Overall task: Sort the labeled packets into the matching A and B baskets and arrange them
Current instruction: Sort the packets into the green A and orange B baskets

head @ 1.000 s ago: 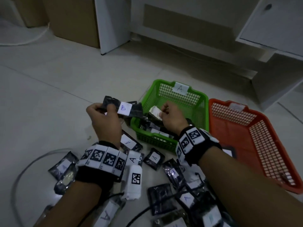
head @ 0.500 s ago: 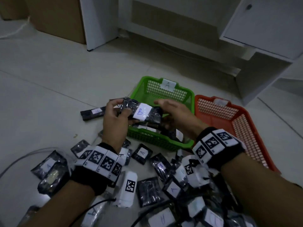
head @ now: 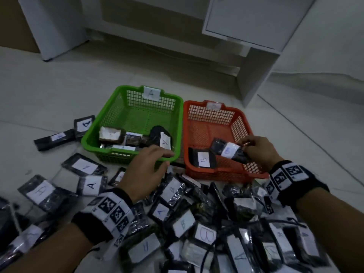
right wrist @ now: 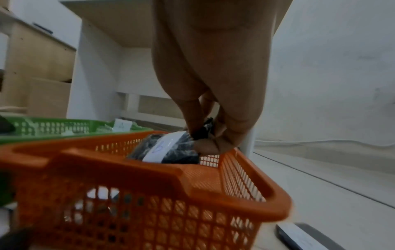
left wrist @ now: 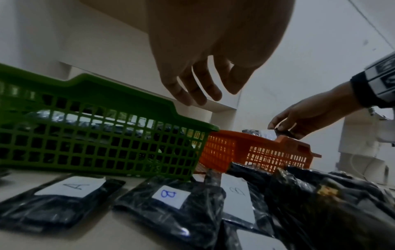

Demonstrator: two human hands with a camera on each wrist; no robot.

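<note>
Right hand [head: 256, 152] pinches B packet [head: 229, 152] by one end, over the near right corner of the orange basket [head: 244, 123]. Left hand [head: 145, 170] loose-fingered, holding nothing, above the floor pile. Packet looks light, floppy, slick film; grip the edge seam.

Black wristbands [head: 295, 180]; white square-code tags; bare forearms
</note>
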